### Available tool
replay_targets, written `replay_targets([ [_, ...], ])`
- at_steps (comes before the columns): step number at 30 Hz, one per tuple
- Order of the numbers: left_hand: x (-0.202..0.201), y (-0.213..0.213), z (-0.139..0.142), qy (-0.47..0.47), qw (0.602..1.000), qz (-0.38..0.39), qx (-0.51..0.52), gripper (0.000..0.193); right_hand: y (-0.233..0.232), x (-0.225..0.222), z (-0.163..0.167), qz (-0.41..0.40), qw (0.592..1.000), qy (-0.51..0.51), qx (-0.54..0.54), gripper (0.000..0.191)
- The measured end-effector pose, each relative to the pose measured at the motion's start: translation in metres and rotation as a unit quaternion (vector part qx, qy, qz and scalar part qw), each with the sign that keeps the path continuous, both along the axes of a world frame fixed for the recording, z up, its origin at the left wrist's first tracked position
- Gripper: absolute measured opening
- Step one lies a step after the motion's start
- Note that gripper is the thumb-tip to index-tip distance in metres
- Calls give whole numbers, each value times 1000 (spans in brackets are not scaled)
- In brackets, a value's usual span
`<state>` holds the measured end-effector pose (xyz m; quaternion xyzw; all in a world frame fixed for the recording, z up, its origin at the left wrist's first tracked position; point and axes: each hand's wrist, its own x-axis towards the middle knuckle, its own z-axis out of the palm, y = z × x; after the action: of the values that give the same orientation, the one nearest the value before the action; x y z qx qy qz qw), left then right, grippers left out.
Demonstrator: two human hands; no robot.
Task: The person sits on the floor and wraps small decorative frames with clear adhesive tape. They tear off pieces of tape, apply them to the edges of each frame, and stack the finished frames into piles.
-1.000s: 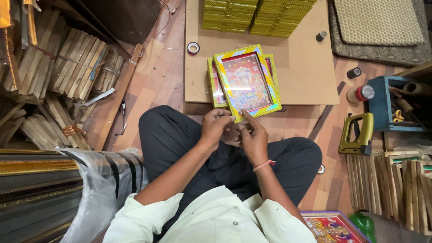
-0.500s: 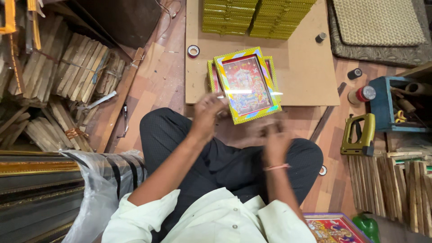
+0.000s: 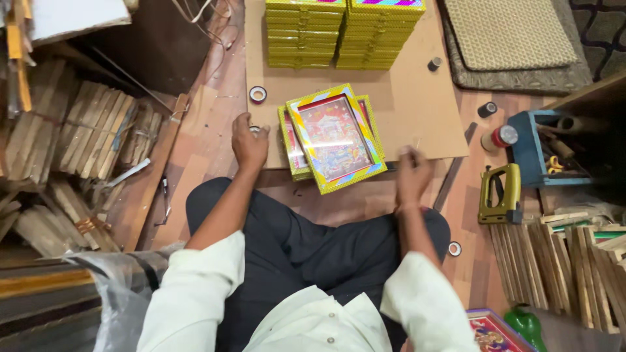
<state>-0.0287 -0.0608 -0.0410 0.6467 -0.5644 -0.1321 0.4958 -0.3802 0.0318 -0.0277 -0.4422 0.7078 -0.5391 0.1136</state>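
lower framed picture [image 3: 287, 146] mostly hidden under top one, right hand [image 3: 412, 175] motion-blurred, frame stacks [image 3: 344, 31] cropped

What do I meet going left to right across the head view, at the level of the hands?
Wooden strip bundles → left hand → framed picture → right hand → yellow staple gun.

L hand [image 3: 250, 145] reaches fwd-left, fingers curled, back up. R hand [image 3: 412, 176] out to the right, fingers loosely bent, thumb side up, bangle on wrist. Both arms extended, white sleeves at elbows.
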Motion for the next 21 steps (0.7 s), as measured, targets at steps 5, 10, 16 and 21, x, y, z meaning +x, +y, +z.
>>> replay_targets([
  [5,-33,77,16,48,999,20,18,42,39,71,16,65,993,-98,-6,45],
  [10,-102,161,13,217,964,-87,125,55,24,70,12,-6,977,-214,-6,27],
  [16,-121,140,-22,584,784,-129,167,31,15,58,-16,-46,948,-314,-24,17],
  [21,-101,134,-12,593,784,-114,143,25,43,68,-14,-4,905,-424,-4,16],
])
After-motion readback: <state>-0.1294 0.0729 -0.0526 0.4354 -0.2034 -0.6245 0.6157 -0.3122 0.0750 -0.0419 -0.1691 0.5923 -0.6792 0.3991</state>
